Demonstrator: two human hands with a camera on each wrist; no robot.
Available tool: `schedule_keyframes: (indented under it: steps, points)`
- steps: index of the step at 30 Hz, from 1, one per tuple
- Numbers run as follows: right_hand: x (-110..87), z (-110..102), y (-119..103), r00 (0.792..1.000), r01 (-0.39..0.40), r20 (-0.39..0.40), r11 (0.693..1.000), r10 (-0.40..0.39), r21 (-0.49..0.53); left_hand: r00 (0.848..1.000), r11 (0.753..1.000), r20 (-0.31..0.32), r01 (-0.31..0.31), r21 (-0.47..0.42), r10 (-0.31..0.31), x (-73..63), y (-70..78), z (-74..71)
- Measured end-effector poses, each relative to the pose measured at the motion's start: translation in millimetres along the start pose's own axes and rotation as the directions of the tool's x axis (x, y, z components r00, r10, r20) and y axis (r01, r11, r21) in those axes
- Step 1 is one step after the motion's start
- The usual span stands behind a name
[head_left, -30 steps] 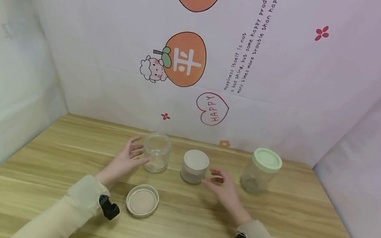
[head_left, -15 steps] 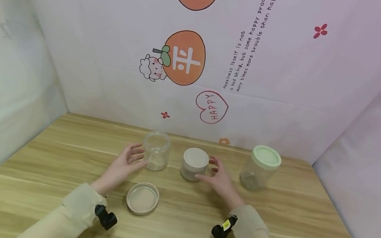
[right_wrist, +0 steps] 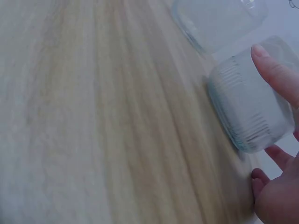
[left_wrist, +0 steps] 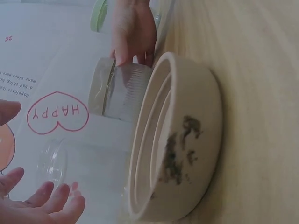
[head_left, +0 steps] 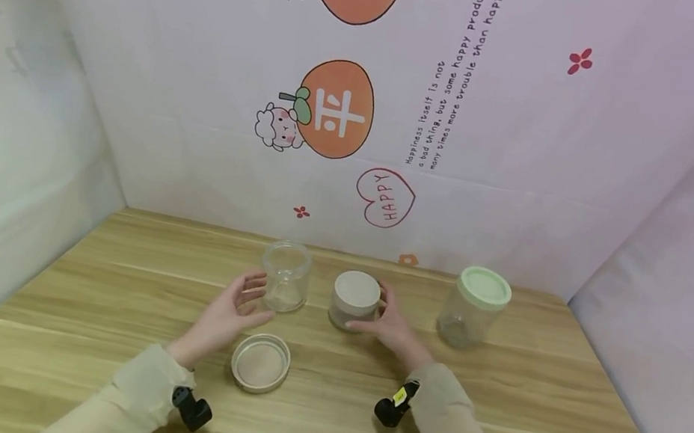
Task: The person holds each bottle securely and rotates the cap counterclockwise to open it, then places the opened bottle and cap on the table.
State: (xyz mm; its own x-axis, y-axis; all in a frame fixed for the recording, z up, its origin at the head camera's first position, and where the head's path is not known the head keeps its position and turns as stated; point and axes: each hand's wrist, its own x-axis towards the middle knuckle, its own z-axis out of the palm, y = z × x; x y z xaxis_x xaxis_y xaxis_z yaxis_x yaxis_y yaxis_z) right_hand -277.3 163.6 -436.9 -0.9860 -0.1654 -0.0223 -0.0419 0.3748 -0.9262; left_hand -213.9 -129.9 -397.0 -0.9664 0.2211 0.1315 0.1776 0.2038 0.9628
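Observation:
A small ribbed jar with a greyish-white lid (head_left: 355,301) stands upright in the middle of the table. My right hand (head_left: 394,325) holds it from the right, thumb across the front and fingers round the far side; the right wrist view shows the thumb along the jar's clear side (right_wrist: 247,102). My left hand (head_left: 225,315) lies beside an uncovered clear jar (head_left: 286,286), fingers relaxed and spread, holding nothing. A loose beige lid (head_left: 260,363) rests with its hollow side up near the left wrist. Dark smudges mark that lid's side (left_wrist: 196,140) in the left wrist view.
A taller clear jar with a green lid (head_left: 475,309) stands at the right, beyond the right hand. White printed cloth (head_left: 490,216) rises behind the wooden table (head_left: 314,423), and more cloth hangs at both sides.
My right hand has moved left from beside the small jar and closed round it. The left hand has shifted slightly down, its thumb lower. The jars and the loose lid stay put.

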Motion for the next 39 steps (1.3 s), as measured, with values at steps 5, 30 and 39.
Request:
schedule_keyframes:
  steps: [5, 30, 39]
  points:
    - [2.1, 6, 1, 1.000, 0.020, 0.007, 1.000, -0.020, -0.001, 1.000, 0.999, 0.013, -0.027, 0.025, 0.027, -1.3, -0.7, 7.2]
    - [5.4, 6, 7, 0.996, 0.073, -0.058, 0.997, -0.071, 0.033, 0.997, 0.997, 0.058, -0.042, -0.060, 0.045, -1.9, 0.5, 22.7]
    - [-6.2, -3, -3, 0.986, 0.119, -0.114, 0.993, -0.119, -0.005, 0.998, 0.997, 0.057, -0.038, -0.064, 0.041, 0.4, -0.6, 24.8]
